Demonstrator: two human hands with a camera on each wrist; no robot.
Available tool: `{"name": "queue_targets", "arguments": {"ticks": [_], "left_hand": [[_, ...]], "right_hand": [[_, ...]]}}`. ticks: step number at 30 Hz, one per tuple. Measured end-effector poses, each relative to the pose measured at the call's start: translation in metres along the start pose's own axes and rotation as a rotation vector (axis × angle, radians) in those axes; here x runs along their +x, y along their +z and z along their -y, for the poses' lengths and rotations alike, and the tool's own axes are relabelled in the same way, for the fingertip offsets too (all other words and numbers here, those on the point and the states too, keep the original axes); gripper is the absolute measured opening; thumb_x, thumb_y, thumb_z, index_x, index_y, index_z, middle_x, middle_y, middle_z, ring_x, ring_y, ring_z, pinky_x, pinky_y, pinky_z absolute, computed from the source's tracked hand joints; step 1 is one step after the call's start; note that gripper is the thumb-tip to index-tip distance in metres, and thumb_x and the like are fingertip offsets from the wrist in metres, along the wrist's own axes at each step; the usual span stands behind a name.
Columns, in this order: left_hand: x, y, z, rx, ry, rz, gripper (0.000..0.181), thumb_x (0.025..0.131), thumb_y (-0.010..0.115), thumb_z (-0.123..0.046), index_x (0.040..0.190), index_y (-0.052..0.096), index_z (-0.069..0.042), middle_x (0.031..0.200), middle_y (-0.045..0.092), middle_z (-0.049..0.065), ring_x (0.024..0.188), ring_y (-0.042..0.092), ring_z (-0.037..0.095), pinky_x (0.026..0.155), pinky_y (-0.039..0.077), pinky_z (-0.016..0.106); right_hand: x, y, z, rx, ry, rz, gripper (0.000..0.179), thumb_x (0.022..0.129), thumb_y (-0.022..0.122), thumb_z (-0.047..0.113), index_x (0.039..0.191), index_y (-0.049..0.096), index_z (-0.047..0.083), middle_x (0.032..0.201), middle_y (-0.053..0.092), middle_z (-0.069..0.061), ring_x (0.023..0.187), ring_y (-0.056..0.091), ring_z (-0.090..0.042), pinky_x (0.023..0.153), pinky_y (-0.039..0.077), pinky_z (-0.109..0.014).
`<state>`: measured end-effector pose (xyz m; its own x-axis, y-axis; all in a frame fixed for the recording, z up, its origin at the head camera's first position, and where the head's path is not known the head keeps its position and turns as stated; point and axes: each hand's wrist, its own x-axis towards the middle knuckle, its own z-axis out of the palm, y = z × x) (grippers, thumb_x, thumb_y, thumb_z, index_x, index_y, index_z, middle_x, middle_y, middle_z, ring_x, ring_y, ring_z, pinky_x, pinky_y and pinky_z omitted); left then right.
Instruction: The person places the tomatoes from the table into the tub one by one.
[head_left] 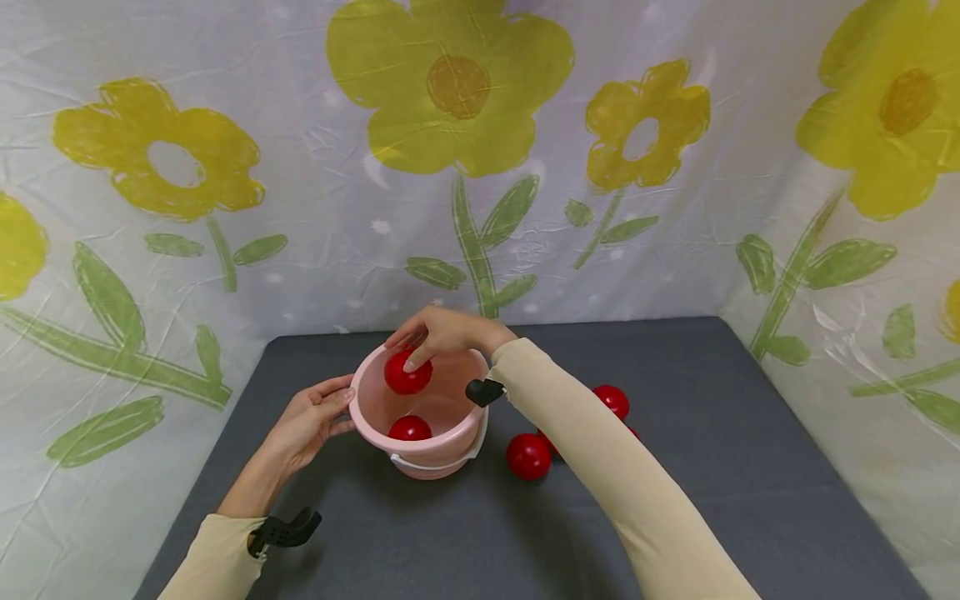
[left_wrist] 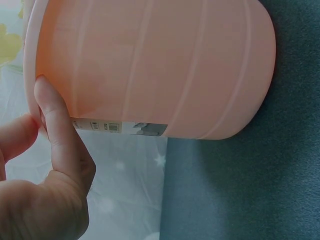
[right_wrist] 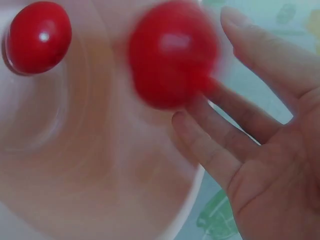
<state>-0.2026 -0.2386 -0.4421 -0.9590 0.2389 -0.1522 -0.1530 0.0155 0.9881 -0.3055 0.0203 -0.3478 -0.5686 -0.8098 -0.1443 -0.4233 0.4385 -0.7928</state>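
Observation:
A pink bucket (head_left: 453, 385) with a white handle stands tilted on the dark table. My left hand (head_left: 303, 429) pinches its rim on the left side, thumb and fingers on either side of the edge, as the left wrist view shows. Over the bucket's mouth is my right hand (head_left: 442, 329), fingers extended. A glossy red ball (right_wrist: 172, 55) is at its fingertips inside the bucket, blurred in the right wrist view and apart from the thumb there. Another red ball (head_left: 409, 428) lies at the bottom of the bucket.
To the right of the bucket several red balls (head_left: 528, 457) lie on the dark table (head_left: 750, 467), some partly hidden behind my right sleeve (head_left: 600, 450). A flower-printed curtain (head_left: 315, 208) hangs behind the table and along its sides.

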Motion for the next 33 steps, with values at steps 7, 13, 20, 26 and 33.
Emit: {"name": "queue_targets", "arguments": {"ticks": [7,13,20,26,33], "left_hand": [[-0.001,0.001,-0.002,-0.022,-0.001,-0.001,0.064,0.101,0.057,-0.021,0.15,0.026,0.007,0.114,0.066,-0.014,0.099,0.068,0.004,0.078,0.06,0.021],[-0.001,0.002,-0.002,-0.024,-0.005,-0.007,0.063,0.101,0.056,-0.021,0.15,0.027,0.008,0.114,0.066,-0.013,0.098,0.068,0.003,0.077,0.06,0.021],[-0.002,0.001,-0.002,-0.009,-0.003,-0.005,0.065,0.101,0.056,-0.022,0.15,0.026,0.007,0.115,0.065,-0.014,0.1,0.067,0.003,0.079,0.06,0.021],[-0.001,0.001,-0.001,-0.02,-0.001,0.0,0.064,0.102,0.056,-0.021,0.15,0.026,0.007,0.115,0.066,-0.013,0.099,0.068,0.004,0.078,0.06,0.021],[-0.001,0.001,0.0,-0.03,0.002,-0.002,0.064,0.101,0.056,-0.021,0.15,0.026,0.008,0.113,0.066,-0.013,0.098,0.068,0.004,0.078,0.06,0.021]], "right_hand": [[0.0,-0.002,0.0,-0.015,-0.017,-0.012,0.046,0.09,0.07,0.008,0.135,0.062,0.011,0.134,0.064,-0.014,0.123,0.062,-0.03,0.095,0.057,-0.032],[0.0,-0.002,-0.002,-0.015,-0.033,-0.005,0.045,0.09,0.068,0.006,0.134,0.062,0.01,0.134,0.064,-0.015,0.124,0.06,-0.034,0.095,0.057,-0.031],[0.0,0.0,-0.004,-0.01,-0.04,-0.003,0.045,0.091,0.066,0.004,0.135,0.061,0.009,0.135,0.063,-0.015,0.125,0.06,-0.033,0.095,0.057,-0.032],[-0.002,-0.004,-0.003,-0.004,-0.033,-0.012,0.044,0.092,0.065,0.005,0.135,0.061,0.009,0.136,0.062,-0.017,0.126,0.059,-0.036,0.096,0.057,-0.031],[-0.013,-0.021,-0.005,0.004,-0.076,-0.049,0.043,0.091,0.067,0.007,0.134,0.062,0.009,0.136,0.063,-0.014,0.128,0.058,-0.033,0.101,0.054,-0.031]]}}
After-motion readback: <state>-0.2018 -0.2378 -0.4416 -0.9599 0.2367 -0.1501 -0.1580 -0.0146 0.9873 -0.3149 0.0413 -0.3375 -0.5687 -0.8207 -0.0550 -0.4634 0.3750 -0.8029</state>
